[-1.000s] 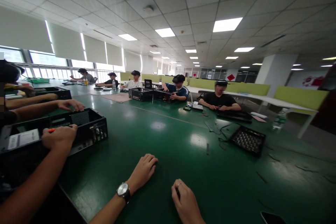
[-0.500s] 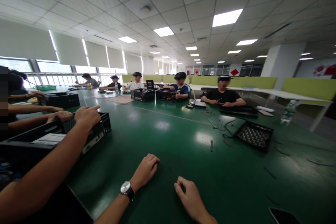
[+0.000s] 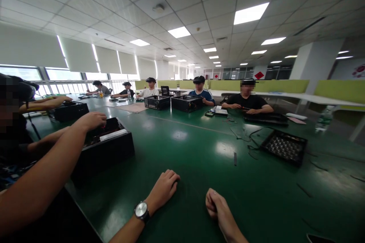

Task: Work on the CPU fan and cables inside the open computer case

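My left hand (image 3: 164,188) lies knuckles-up on the green tabletop (image 3: 194,148), fingers curled loosely under, nothing in its grip that I can see. A wristwatch (image 3: 142,211) sits on that wrist, dial up. My right hand (image 3: 217,205) is just beside it, set on its edge with the fingers folded in toward the palm; whether that grip encloses anything small I cannot tell. Both hands touch bare tabletop; no tool or part lies between them.

Nearest object, off to my left: a black computer case (image 3: 104,148) lying open side up, probably so its inside can be reached from above. A co-worker's arm (image 3: 42,171) stretches across it, the hand (image 3: 92,119) at its top edge.

Further out, ahead and right: a black perforated tray (image 3: 285,147), with dark cables (image 3: 245,138) strewn loosely near it. A dark phone corner (image 3: 321,238) shows at the bottom right edge.

Far side of the tabletop: several seated people, each with a black case (image 3: 186,103) before them.
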Demonstrator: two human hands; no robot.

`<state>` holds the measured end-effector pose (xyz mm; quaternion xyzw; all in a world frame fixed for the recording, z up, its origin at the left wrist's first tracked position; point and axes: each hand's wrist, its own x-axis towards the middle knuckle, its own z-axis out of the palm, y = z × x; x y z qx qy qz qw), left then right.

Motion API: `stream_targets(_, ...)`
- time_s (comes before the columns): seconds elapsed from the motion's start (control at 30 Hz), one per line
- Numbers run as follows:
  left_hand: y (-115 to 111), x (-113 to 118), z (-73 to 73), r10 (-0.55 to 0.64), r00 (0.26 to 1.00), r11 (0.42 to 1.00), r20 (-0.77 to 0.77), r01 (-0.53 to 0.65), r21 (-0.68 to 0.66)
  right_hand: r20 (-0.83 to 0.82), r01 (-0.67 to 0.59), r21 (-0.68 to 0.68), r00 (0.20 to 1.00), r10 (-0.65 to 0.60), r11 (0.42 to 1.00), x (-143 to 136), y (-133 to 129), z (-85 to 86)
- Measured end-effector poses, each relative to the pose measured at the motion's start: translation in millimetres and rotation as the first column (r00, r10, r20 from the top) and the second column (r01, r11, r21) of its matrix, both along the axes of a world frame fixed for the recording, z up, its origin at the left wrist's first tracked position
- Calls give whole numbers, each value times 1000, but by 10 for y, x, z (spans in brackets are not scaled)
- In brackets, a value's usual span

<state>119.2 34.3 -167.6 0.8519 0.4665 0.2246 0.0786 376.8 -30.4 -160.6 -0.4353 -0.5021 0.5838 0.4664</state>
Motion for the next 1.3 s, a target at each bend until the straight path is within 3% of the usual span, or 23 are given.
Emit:
stream_targets(0.17,-34,1,61,-13,1000,1000,8,13,24,-51,14,3,999,-14,1000,-18,-20,0)
stream_targets(0.33,-11,-72,-7,16,998,999,57,-18,37,-40,74,73,997,-72,995,-19,15,-58)
stream_targets(0.47,136,-97,59,40,996,983,79,-53,173,-6,147,113,989,-147,983,-7,27,-85)
stream_targets(0.57,436,-82,376,57,998,944,33,-64,322,34,162,138,985,-168,977,-26,-6,-78)
stream_targets(0.73,1111,-121,1141,239,967,854,-86,-167,492,101,169,188,976,-190,967,-52,-154,-89)
stream_targets(0.8,1295,-193,1308,277,943,859,-184,-157,487,165,148,231,968,-189,962,-21,-238,-99)
stream_targets(0.9,1417,-312,1372,302,914,884,-271,-163,438,320,63,323,932,-171,944,65,-362,-92)
stream_targets(1.03,1425,-328,1426,354,877,896,-326,-217,387,458,-68,358,882,-112,931,175,-488,-46)
stream_targets(1.13,1344,-179,1536,348,865,910,-362,-218,353,487,-76,372,864,-125,925,248,-538,-33)
stream_targets(1.23,1084,106,1567,323,866,918,-382,-188,350,480,-65,410,863,-154,910,356,-570,-32)
stream_targets(1.3,770,349,1525,302,870,921,-390,-161,355,473,-59,460,861,-189,886,457,-607,-11)
